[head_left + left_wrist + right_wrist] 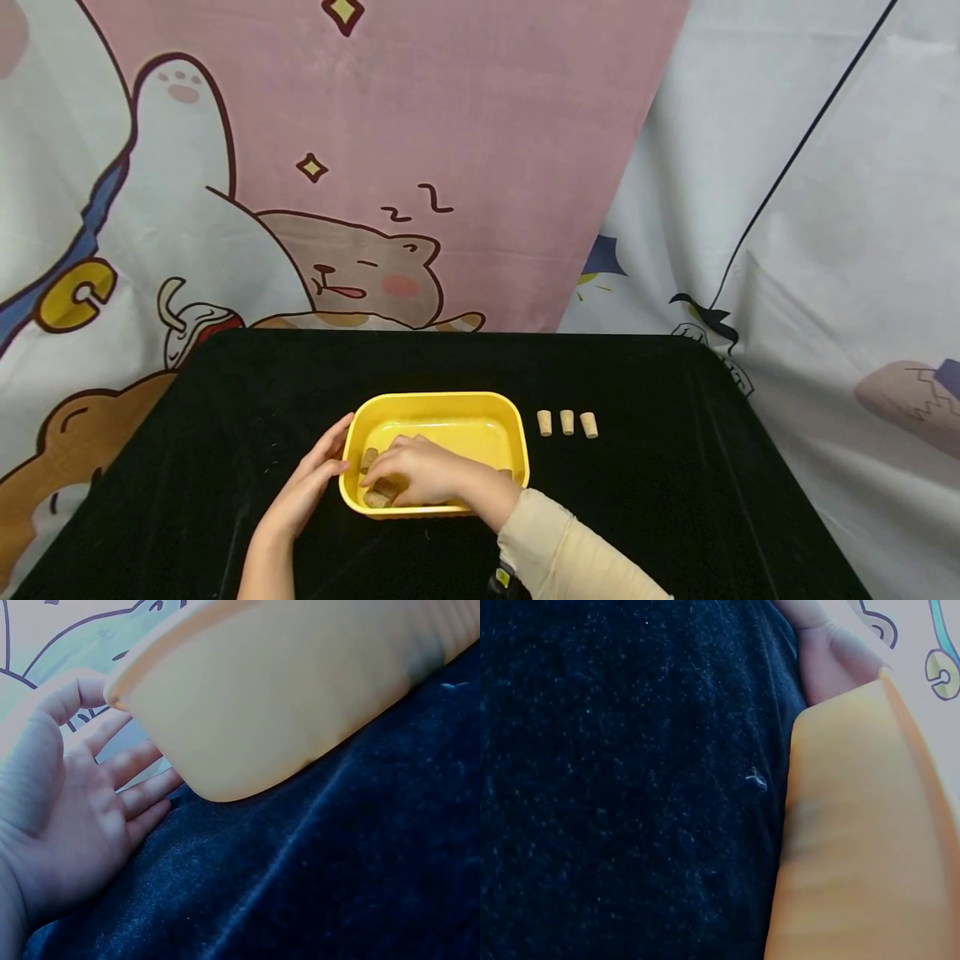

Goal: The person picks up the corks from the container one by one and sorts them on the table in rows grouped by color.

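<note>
A yellow plastic bin (pixel 450 402) stands on the black cloth with several corks (pixel 377 498) inside, mostly towards its left end. My left hand (pixel 303 483) touches the bin's left end. In the left wrist view, its thumb meets the rim corner and the other fingers (pixel 135 761) stretch fairly straight along the end wall. Inside the bin, my right hand (pixel 423 471) reaches down over the corks at the left, fingers bent downward. Its fingertips are partly hidden, so a firm hold on a cork cannot be made out. The right wrist view shows only the bin's outer wall (pixel 855 825) and part of the left hand.
Three light corks (pixel 567 422) stand in a row on the cloth, just right of the bin. Black velvet-like cloth (pixel 660 500) covers the table. Behind its far edge hangs a printed cartoon curtain (pixel 487 125).
</note>
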The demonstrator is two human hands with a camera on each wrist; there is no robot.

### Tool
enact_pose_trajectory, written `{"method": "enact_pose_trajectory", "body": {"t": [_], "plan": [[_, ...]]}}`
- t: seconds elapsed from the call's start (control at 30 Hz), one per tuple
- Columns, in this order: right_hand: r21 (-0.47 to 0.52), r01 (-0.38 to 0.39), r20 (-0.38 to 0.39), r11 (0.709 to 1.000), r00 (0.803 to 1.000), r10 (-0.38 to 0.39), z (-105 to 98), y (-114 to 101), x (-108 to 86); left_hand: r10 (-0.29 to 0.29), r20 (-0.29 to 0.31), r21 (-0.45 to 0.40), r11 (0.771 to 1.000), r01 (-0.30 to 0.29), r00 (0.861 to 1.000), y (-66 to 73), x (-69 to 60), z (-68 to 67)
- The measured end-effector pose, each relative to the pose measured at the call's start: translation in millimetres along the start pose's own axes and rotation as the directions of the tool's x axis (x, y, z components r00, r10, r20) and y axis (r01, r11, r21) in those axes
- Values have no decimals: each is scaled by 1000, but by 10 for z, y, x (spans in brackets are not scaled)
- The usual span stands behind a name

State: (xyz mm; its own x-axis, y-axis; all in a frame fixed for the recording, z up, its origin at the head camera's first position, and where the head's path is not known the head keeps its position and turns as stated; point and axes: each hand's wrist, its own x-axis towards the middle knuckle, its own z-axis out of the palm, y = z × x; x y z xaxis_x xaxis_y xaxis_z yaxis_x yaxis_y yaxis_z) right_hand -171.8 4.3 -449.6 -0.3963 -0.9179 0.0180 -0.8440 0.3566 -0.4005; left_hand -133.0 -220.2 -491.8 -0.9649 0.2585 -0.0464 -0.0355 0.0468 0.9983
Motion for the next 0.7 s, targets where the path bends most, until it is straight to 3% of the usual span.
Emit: {"method": "enact_pose_trajectory", "body": {"t": [0.27, 0.7], "plan": [[-32, 17, 15, 999, 1000, -17, 13, -40, 29, -12, -12, -26, 1000, 12, 1000, 6, -5, -5], [-19, 5, 41, 1000, 999, -4, 57, -13, 71, 21, 35, -68, 998, -18, 999, -34, -11, -57]]}}
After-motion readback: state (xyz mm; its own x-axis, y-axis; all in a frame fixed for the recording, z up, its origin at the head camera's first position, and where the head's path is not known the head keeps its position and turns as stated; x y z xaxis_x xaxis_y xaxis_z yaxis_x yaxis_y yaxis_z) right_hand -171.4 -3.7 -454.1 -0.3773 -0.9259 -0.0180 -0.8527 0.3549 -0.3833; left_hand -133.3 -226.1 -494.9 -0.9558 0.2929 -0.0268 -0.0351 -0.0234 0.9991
